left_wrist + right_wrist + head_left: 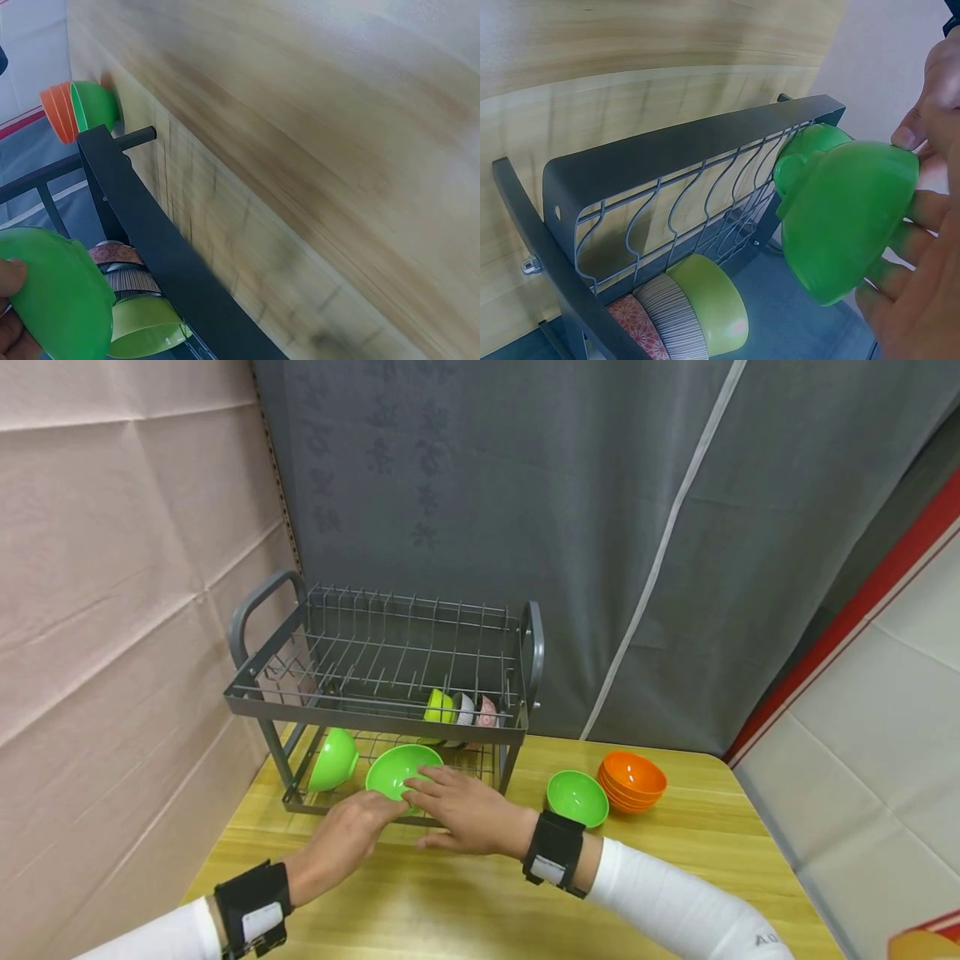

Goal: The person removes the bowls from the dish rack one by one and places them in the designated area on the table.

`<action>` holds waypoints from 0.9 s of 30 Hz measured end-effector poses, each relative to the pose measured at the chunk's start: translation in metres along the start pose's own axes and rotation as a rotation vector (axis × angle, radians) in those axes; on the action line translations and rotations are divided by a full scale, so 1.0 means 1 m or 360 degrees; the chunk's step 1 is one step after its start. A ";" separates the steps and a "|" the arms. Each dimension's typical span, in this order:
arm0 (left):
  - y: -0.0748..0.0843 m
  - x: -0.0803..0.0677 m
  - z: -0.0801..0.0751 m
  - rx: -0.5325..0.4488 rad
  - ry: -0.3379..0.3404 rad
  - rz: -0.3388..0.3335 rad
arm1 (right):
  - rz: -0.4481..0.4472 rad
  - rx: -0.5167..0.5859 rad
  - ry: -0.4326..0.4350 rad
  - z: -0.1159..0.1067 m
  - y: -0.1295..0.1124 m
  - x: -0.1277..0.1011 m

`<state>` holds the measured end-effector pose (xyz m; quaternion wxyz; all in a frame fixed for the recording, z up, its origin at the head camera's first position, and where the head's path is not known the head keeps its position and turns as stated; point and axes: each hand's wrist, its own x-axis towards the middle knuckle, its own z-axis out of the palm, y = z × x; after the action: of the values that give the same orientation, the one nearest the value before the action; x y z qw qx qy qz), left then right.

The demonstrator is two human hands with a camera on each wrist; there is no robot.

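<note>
A green bowl (392, 770) is held before the lower tier of a dark dish rack (390, 723), its hollow facing the head camera. My left hand (347, 837) pinches its rim, the thumb on the outside in the right wrist view. My right hand (472, 810) lies across its right side with fingers extended and thumb apart; in the right wrist view its fingers (896, 279) are at the bowl's edge. Another green bowl (334, 762) stands tipped on its side at the left of the lower tier.
Yellow-green (714, 304), striped (673, 319) and pink patterned (639, 326) bowls stand on edge in a row at the lower tier's right. On the wooden table (465, 902), right of the rack, a green bowl (577, 797) sits beside stacked orange bowls (633, 779). A grey curtain (465, 485) hangs behind.
</note>
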<state>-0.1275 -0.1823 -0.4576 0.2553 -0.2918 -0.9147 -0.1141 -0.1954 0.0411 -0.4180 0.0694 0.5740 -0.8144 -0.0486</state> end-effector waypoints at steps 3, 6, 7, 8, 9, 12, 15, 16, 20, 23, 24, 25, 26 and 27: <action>-0.001 -0.001 0.000 -0.0034 0.0004 0.0052 | -0.0008 -0.0028 -0.0005 0.000 -0.001 0.002; 0.000 -0.001 0.000 -0.0073 0.0022 0.0109 | -0.0035 -0.0050 0.0008 0.001 -0.001 0.003; 0.000 -0.001 0.001 -0.0077 0.0033 0.0129 | -0.0041 -0.0050 0.0017 0.001 -0.001 0.004; 0.000 0.000 0.000 -0.0080 0.0040 0.0148 | -0.0048 -0.0053 0.0025 0.001 0.000 0.004; 0.000 0.000 0.000 -0.0076 0.0048 0.0166 | -0.0053 -0.0056 0.0030 0.002 0.000 0.005; 0.000 0.000 0.001 -0.0049 0.0065 0.0213 | -0.0052 -0.0084 0.0049 0.002 0.000 0.005; 0.000 0.001 0.002 -0.0020 0.0079 0.0250 | -0.0052 -0.0150 0.0075 0.002 0.000 0.004; 0.000 0.001 0.002 -0.0012 0.0085 0.0259 | -0.0050 -0.0163 0.0083 0.002 0.000 0.003; 0.002 0.003 0.003 0.0023 0.0103 0.0273 | -0.0041 -0.0193 0.0100 0.003 0.000 0.002; 0.004 0.002 0.002 0.0074 0.0075 0.0272 | -0.0038 -0.0214 0.0106 0.004 0.000 0.001; 0.005 0.002 0.001 0.0094 0.0059 0.0272 | -0.0039 -0.0222 0.0107 0.004 0.000 0.001; 0.005 0.002 0.001 0.0114 0.0043 0.0270 | -0.0046 -0.0223 0.0107 0.004 0.000 0.000; 0.006 0.001 0.000 0.0131 0.0028 0.0265 | -0.0054 -0.0226 0.0107 0.004 0.000 -0.001; 0.007 0.001 -0.001 0.0144 0.0011 0.0255 | -0.0062 -0.0224 0.0109 0.005 0.000 -0.001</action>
<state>-0.1235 -0.1765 -0.4562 0.2797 -0.3519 -0.8917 -0.0528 -0.1958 0.0421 -0.4227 0.1366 0.5849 -0.7947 -0.0874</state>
